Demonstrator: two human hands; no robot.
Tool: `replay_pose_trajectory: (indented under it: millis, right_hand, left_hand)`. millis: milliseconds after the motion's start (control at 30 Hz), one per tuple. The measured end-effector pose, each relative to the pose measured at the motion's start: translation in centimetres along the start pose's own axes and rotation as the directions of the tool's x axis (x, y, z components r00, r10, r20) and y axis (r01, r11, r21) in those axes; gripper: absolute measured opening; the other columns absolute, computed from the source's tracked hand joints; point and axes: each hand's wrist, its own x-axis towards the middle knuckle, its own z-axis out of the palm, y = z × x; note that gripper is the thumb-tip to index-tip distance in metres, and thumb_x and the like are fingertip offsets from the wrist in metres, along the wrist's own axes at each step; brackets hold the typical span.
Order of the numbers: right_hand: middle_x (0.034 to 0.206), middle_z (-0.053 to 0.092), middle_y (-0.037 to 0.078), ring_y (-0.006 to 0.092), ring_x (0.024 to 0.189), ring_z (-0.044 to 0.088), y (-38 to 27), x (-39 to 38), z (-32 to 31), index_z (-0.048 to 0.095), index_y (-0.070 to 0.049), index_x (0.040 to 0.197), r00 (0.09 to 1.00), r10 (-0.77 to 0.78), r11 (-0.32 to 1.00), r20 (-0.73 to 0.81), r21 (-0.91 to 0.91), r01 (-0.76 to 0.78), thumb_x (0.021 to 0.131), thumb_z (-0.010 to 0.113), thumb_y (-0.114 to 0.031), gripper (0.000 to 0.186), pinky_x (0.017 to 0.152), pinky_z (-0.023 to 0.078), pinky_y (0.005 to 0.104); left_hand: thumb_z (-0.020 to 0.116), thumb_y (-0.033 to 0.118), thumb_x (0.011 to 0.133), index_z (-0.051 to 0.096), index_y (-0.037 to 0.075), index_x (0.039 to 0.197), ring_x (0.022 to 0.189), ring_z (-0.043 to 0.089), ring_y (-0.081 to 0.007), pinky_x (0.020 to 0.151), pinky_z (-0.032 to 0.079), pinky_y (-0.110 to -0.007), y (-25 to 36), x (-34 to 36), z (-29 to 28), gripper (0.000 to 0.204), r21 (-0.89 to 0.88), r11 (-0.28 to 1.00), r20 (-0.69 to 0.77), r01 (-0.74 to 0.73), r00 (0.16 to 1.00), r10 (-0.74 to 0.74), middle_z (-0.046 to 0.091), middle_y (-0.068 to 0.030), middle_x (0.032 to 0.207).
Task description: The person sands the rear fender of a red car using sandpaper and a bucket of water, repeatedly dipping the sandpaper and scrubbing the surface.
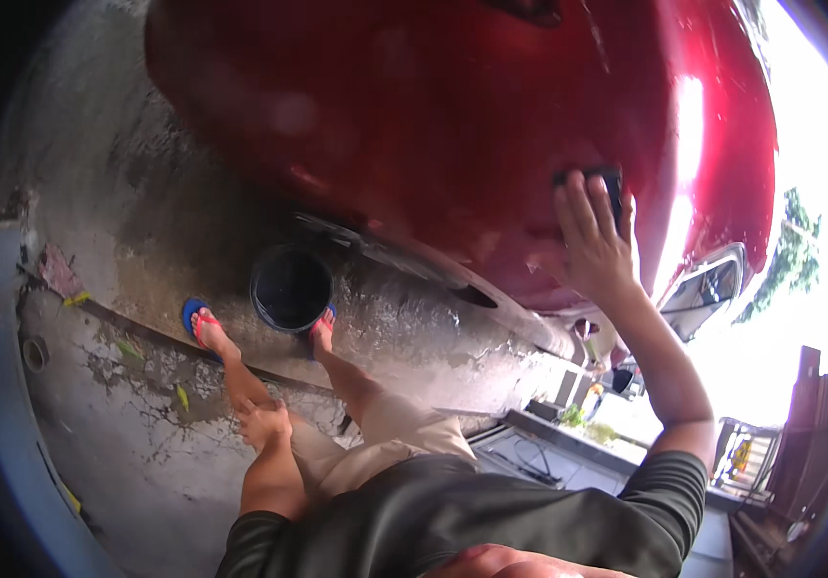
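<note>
My right hand point(595, 231) grips a dark sponge-like pad point(610, 188) against the wet red car body point(404, 116), to the right of centre. My left hand point(260, 422) rests on my left leg just above or at the knee, holding nothing, its fingers somewhat apart. A dark bucket point(289, 289) stands on the ground between my two feet, which are in blue and red flip-flops.
The car overhangs wet concrete point(163, 202) with a cracked edge and scattered leaves. A blue-grey edge point(4, 356) curves along the far left. At the right, beyond the car, are what looks like another person point(599, 342), plants, a low ledge and rusty metal sheeting point(814, 424).
</note>
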Motion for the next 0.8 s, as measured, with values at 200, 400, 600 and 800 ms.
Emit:
replay_pose_trajectory:
  millis: [200, 400, 600, 800]
  right_hand:
    - [0.168, 0.034, 0.002, 0.0190, 0.155, 0.029, -1.6, 13.9, -5.3, 0.043, -0.020, 0.159, 0.996, -0.088, 0.996, -0.015, -0.027, 0.087, 0.094, 0.042, -0.074, 0.085, 0.127, 0.014, 0.0525]
    - [0.170, 0.030, 0.001, 0.0209, 0.157, 0.024, 0.7, 4.5, -0.4, 0.039, -0.019, 0.160, 0.979, -0.184, 0.982, 0.086, -0.021, 0.186, 0.093, 0.042, -0.075, 0.088, 0.127, 0.005, 0.0588]
    - [0.171, 0.027, 0.001, 0.0191, 0.159, 0.016, -5.2, 14.1, -3.5, 0.036, -0.018, 0.162, 0.950, -0.224, 0.958, 0.218, -0.128, 0.255, 0.088, 0.039, -0.083, 0.097, 0.126, -0.003, 0.0593]
    - [0.168, 0.033, -0.001, 0.0155, 0.158, 0.018, -4.9, 14.5, -3.9, 0.037, -0.021, 0.161, 0.920, -0.354, 0.897, 0.166, -0.217, 0.384, 0.089, 0.037, -0.084, 0.096, 0.128, -0.002, 0.0555]
  left_hand:
    - [0.072, 0.057, 0.085, 0.034, 0.018, 0.158, 0.127, 0.056, -0.0435, 0.103, 0.047, -0.056, 0.2, -0.2, 1.0, 0.092, -0.002, 1.000, 0.029, 0.025, 0.999, -0.025, 0.044, -0.0185, 0.152]
    - [0.070, 0.058, 0.086, 0.034, 0.017, 0.158, 0.126, 0.056, -0.0431, 0.103, 0.047, -0.056, 0.0, 0.3, 1.8, 0.090, -0.119, 0.984, 0.034, 0.131, 0.991, -0.127, 0.044, -0.0170, 0.152]
    - [0.069, 0.057, 0.087, 0.038, 0.016, 0.155, 0.123, 0.057, -0.0419, 0.102, 0.047, -0.054, 0.5, -0.5, 2.3, 0.085, -0.038, 0.995, -0.009, 0.092, 0.996, -0.092, 0.042, -0.0159, 0.152]
    - [0.069, 0.056, 0.086, 0.041, 0.015, 0.152, 0.120, 0.058, -0.0403, 0.099, 0.047, -0.053, 1.5, -1.7, 2.9, 0.082, 0.016, 0.996, -0.001, 0.083, 0.997, -0.083, 0.041, -0.0146, 0.153]
